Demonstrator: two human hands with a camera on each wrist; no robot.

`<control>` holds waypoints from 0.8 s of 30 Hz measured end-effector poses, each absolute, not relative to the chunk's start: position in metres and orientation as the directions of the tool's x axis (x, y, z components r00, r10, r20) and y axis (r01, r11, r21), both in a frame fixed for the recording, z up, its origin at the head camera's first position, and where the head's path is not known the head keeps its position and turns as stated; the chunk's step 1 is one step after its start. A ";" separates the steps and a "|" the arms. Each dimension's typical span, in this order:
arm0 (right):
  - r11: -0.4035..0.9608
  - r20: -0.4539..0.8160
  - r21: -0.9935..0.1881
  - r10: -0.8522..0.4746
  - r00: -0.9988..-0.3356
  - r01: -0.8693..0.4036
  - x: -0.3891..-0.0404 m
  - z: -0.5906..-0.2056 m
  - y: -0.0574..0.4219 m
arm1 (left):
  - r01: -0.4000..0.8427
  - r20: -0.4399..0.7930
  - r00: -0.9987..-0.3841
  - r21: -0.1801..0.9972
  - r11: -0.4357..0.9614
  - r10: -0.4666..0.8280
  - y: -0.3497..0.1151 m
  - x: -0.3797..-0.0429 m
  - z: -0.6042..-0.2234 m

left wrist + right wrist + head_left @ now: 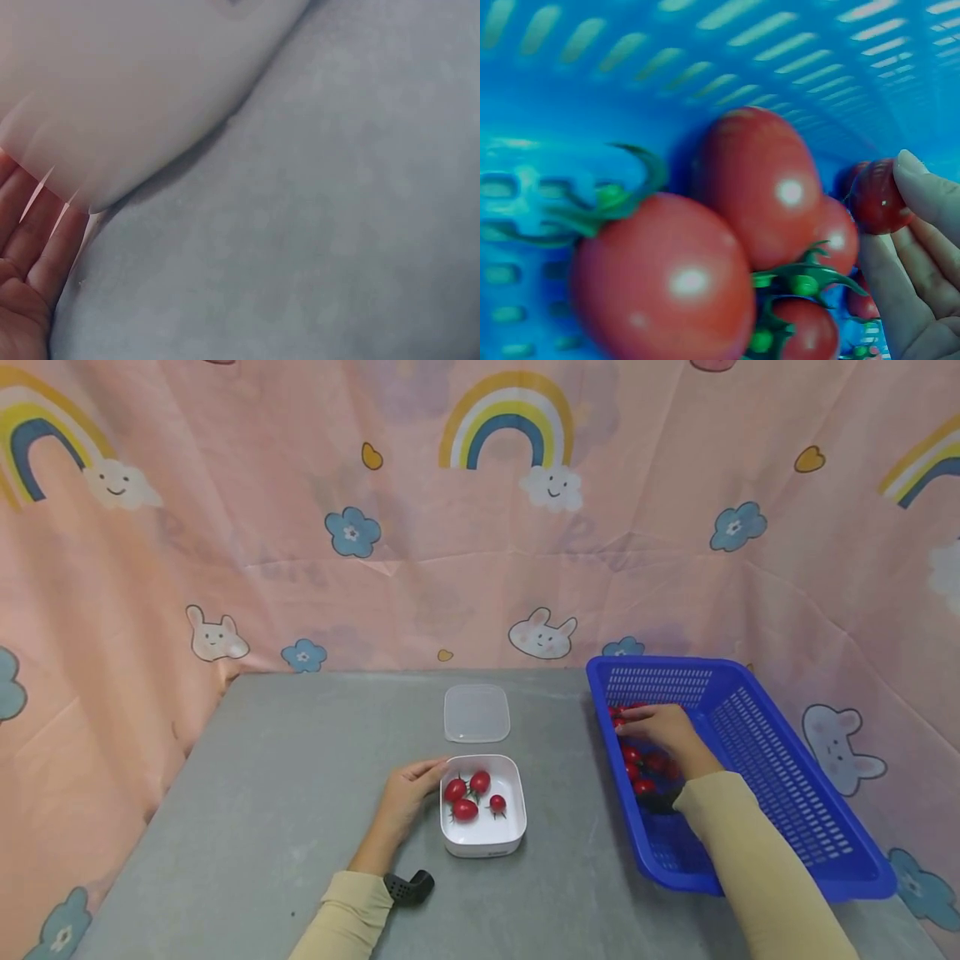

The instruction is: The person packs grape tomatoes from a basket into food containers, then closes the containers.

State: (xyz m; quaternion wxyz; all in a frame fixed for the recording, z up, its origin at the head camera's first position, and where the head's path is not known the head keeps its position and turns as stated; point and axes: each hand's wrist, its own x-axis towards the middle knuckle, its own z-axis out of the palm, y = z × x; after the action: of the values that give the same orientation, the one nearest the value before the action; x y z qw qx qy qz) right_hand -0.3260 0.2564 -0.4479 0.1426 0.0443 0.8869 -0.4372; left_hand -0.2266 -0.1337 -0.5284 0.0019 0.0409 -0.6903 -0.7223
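Observation:
My left hand [405, 795] is at the left side of a square white box [483, 850]; in the left wrist view its straight fingers [60, 251] rest against the box wall. Several red cherry tomatoes [465, 810] with green stems lie inside the box. Over at the right, my right hand [666, 733] reaches into a blue slotted basket [780, 777]. Between thumb and fingers it pinches a cherry tomato [881, 199], as the right wrist view shows. More tomatoes [667, 277] lie along the basket's left side, some partly hidden by the hand and forearm.
Behind the box, a translucent square lid [477, 714] lies flat on the grey table [300, 760]. A black wrist device [409, 887] sits at my left wrist. Patterned pink cloth [420, 585] hangs around the table's back and sides.

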 end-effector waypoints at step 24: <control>0.418 -0.339 -0.867 -0.100 -0.935 0.270 -0.326 -0.412 0.263 | -0.060 -0.062 -0.996 0.998 -0.025 -0.056 -0.136 -0.227 -0.527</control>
State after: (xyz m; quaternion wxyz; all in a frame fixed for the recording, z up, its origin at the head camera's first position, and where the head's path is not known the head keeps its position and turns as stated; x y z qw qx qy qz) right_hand -0.3263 0.2635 -0.4118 0.1722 0.0516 0.8242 -0.5371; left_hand -0.2274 -0.1358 -0.5271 -0.0014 0.0418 -0.6980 -0.7148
